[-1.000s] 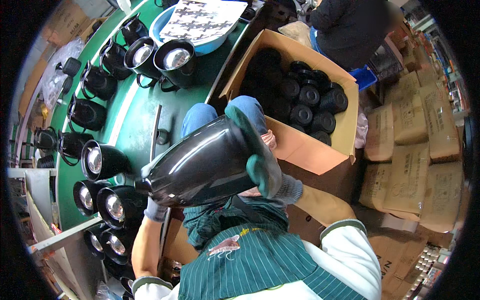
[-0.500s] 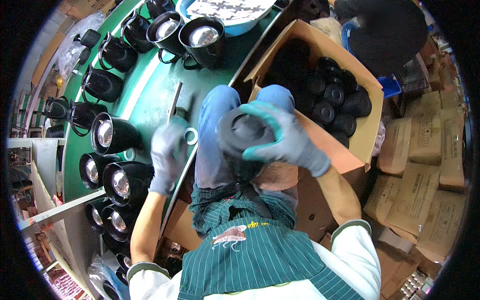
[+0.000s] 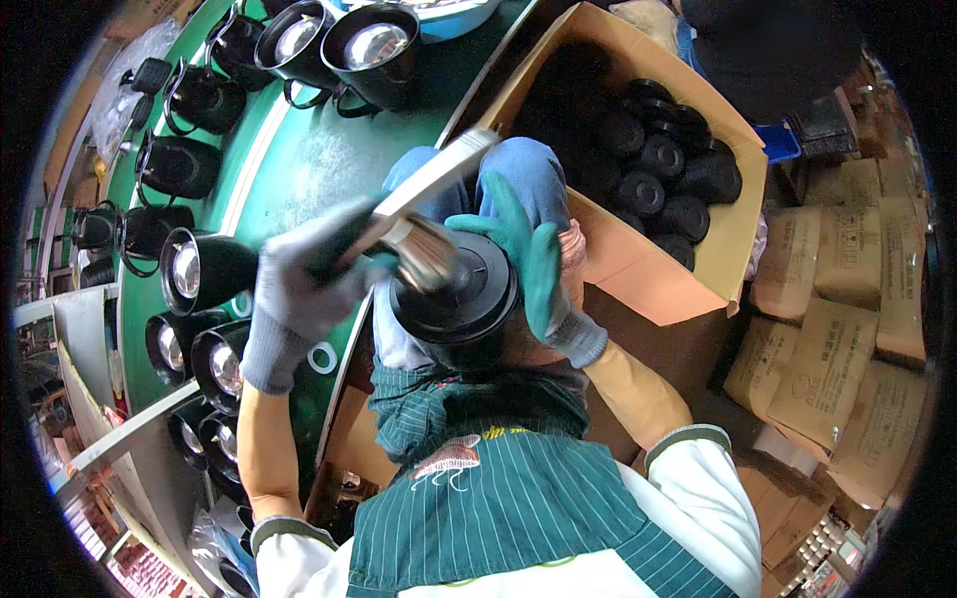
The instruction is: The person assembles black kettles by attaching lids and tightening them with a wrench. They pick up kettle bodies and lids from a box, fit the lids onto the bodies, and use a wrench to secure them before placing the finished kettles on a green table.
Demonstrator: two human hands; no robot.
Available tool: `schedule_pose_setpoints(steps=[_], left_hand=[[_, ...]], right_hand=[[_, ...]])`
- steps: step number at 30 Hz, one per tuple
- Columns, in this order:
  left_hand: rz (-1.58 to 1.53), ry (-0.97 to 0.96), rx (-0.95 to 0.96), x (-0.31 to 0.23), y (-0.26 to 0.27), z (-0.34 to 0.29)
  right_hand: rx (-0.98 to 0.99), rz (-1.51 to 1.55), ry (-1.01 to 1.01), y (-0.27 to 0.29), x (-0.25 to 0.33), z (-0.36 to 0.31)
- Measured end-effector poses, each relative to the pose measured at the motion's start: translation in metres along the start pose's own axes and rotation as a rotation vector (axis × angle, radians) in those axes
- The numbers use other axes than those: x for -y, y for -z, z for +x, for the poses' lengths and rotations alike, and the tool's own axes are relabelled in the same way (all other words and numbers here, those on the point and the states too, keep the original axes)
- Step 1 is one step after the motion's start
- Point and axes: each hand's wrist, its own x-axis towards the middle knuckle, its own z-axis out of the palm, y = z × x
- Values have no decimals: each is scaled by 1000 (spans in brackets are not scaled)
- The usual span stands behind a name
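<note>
My left hand (image 3: 314, 279), in a grey and green glove, is closed around a T-shaped tool, a flat metal bar (image 3: 439, 177) with a short cylinder (image 3: 424, 252) on its underside. The cylinder is blurred and sits over the middle of a round black cap (image 3: 469, 296). That cap tops a dark vessel on my lap, whose body is mostly hidden. My right hand (image 3: 533, 264), gloved likewise, lies along the cap's far right rim with its fingers stretched and spread.
On the green table (image 3: 309, 169) to the left stand several black pots (image 3: 374, 55) with shiny insides, and a white ring (image 3: 321, 358) lies near its edge. An open carton (image 3: 648, 284) of black round parts stands at the right. Sealed cartons (image 3: 817, 374) are stacked beyond.
My left hand has picked up the metal tool from the table and brought it over the cap. My right hand has shifted from atop the cap to its far right side, fingers spread.
</note>
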Motion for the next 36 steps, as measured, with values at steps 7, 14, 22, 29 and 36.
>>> schedule_pose_setpoints(steps=[7,14,22,29,36], left_hand=[[540,-33,157,-67,-37,-18],[878,211,68,-130,-107,-30],[-102,64,-59,-15,-48,-26],[-166,-157,333,46,-57,36],[-9,-422,605,19,-122,115]], right_hand=[[-89,222,-100,20,-4,25],[196,592,-543,21,-11,77],[115,244,-181,9,60,-40],[728,-570,346,-13,92,-32],[1098,-945,456,-88,85,-18]])
